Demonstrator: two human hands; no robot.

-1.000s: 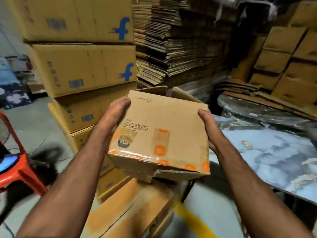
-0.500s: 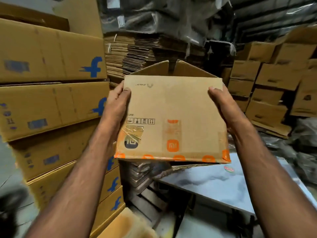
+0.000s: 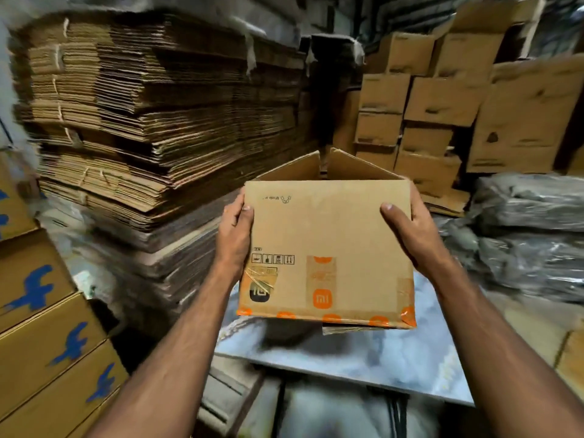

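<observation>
A brown cardboard box [image 3: 325, 235] with orange tape and an orange logo sits between my hands, held in the air just above the marbled table [image 3: 363, 352]. Its far flaps stand open. My left hand [image 3: 235, 235] grips the box's left side, thumb on the near face. On the right side my right hand [image 3: 407, 230] grips it the same way. The fingers of both hands are hidden behind the box.
A tall stack of flattened cardboard [image 3: 151, 128] fills the left background. Boxes with blue logos [image 3: 47, 327] are piled at the near left. More brown boxes [image 3: 448, 99] stand at the back right, with plastic-wrapped bundles [image 3: 531, 235] on the right of the table.
I have turned right and carried the box along: it went from over the boxes on the floor to over the marbled table. Both hands kept their grip.
</observation>
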